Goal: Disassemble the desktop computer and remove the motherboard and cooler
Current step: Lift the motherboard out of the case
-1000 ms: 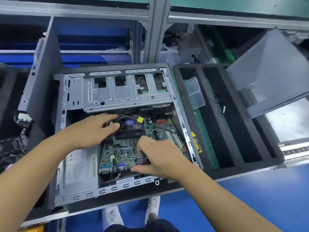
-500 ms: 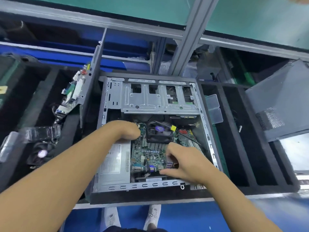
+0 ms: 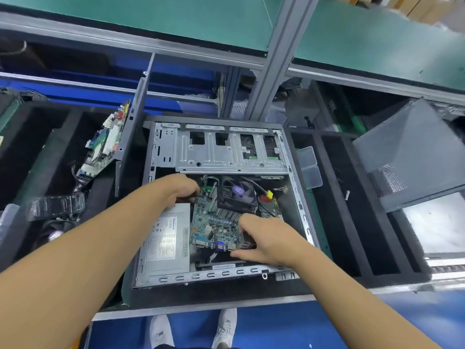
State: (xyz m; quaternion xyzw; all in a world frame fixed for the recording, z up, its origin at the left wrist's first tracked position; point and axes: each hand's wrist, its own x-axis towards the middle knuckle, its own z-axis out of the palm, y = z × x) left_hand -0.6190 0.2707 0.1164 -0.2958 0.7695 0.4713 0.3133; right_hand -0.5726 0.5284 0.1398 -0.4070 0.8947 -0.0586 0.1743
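Note:
The open desktop case (image 3: 299, 197) lies flat on black foam. Inside it sits the green motherboard (image 3: 214, 222), and on the board stands the black fan cooler (image 3: 237, 193) with its metal fins. My left hand (image 3: 180, 188) grips the board's far left edge, fingers curled under it. My right hand (image 3: 264, 241) holds the board's near right corner by the rear ports, thumb below and fingers on top. A black cable with a yellow plug (image 3: 269, 195) crosses beside the cooler.
A grey power supply (image 3: 167, 244) fills the case's near left. The silver drive cage (image 3: 226, 152) spans the far side. Another motherboard (image 3: 104, 144) leans in the left foam tray. The removed side panel (image 3: 412, 152) rests at right, near a clear plastic box (image 3: 308, 163).
The view has shifted, so the case sits further right and lower. My left hand moved from over the cooler to the board's far left edge. My right hand stays at the port corner.

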